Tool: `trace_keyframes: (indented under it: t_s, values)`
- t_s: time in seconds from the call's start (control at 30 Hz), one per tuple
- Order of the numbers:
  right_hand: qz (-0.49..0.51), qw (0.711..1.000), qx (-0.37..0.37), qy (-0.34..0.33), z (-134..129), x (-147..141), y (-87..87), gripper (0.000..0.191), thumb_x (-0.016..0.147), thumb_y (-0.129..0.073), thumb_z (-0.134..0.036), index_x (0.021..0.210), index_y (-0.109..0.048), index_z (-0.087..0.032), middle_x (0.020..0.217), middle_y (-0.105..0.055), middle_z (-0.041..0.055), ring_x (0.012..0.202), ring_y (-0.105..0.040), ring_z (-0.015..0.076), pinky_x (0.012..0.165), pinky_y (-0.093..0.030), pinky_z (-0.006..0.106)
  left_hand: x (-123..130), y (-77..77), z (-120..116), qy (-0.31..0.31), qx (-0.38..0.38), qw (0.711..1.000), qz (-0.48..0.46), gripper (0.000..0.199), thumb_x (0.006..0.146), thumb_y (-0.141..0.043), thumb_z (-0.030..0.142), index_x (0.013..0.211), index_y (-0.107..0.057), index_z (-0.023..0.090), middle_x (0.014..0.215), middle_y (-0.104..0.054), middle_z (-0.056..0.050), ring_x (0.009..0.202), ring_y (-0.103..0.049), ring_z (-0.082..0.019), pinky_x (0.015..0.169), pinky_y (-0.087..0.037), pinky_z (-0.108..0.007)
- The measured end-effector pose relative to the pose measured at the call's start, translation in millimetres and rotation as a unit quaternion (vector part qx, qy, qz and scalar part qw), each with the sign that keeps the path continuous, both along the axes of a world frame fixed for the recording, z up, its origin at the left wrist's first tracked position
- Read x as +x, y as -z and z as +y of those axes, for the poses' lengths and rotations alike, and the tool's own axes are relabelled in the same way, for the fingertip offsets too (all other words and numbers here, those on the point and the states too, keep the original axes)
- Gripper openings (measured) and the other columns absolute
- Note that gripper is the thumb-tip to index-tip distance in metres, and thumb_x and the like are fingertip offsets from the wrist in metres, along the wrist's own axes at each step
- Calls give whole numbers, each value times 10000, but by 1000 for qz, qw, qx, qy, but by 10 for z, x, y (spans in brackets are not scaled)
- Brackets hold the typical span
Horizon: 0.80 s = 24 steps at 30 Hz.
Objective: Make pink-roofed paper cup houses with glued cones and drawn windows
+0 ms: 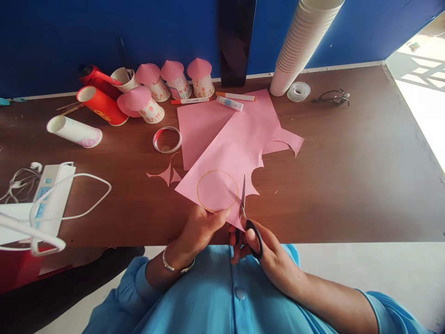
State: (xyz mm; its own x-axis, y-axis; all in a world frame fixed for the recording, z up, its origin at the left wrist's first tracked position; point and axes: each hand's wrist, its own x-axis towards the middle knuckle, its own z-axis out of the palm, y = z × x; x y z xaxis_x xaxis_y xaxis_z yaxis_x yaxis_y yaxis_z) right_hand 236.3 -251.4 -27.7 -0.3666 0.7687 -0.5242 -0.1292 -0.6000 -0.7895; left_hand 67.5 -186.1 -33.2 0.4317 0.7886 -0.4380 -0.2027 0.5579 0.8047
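A large pink paper sheet with scalloped cut-outs along its right side reaches over the table's front edge. A yellowish circle outline is drawn near its lower corner. My left hand pinches the sheet's near edge just below the circle, thumb on top. In my right hand are black-handled scissors, fingers through the loops. The blades are parted around the paper, right of the circle. A second pink sheet lies beneath the first. Left of it are pink paper scraps.
Paper cups with pink cone roofs, markers, a glue stick and a tape roll sit beyond the sheets. A tall cup stack and glasses stand back right. A power strip with cables lies left.
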Motion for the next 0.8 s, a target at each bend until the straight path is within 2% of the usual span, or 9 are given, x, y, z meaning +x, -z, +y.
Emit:
trace_keyframes:
  t_s: [0.23,0.4,0.53,0.67,0.8]
  values:
    - [17,1000,-13,3,-5,-10,37,654,942,-459,-823,954,-604,-185,742,-673,31,727,-681,181,740,-518,302,-18,41,-7,18,-9,1000,-18,247,929,-724,388,816,-744,169,680,-706,-52,533,-672,-200,467,-548,-313]
    - [27,1000,-14,3,-9,-26,38,635,948,-468,-809,937,-599,-188,682,-672,27,721,-688,184,734,-522,298,-30,84,-22,-9,5,1000,-3,211,910,-750,366,837,-744,168,696,-720,-56,554,-678,-200,487,-562,-314]
    - [25,1000,-14,7,-13,-31,41,615,954,-485,-793,932,-598,-189,682,-684,31,710,-689,178,717,-515,287,-43,114,-32,0,15,1000,-10,205,917,-738,339,821,-741,158,693,-706,-59,559,-670,-199,497,-569,-324]
    - [28,999,-19,13,-20,-30,59,623,941,-504,-799,909,-603,-185,697,-670,23,681,-677,161,704,-506,275,-79,183,-58,-43,4,999,-13,106,881,-774,280,892,-732,183,722,-698,-38,603,-669,-195,520,-584,-322]
    - [25,999,-17,18,-20,-25,64,621,925,-531,-804,869,-597,-188,658,-657,14,660,-659,154,684,-487,267,-95,191,-48,-37,19,999,-6,120,878,-769,291,935,-740,190,758,-712,-45,651,-672,-208,553,-586,-332]
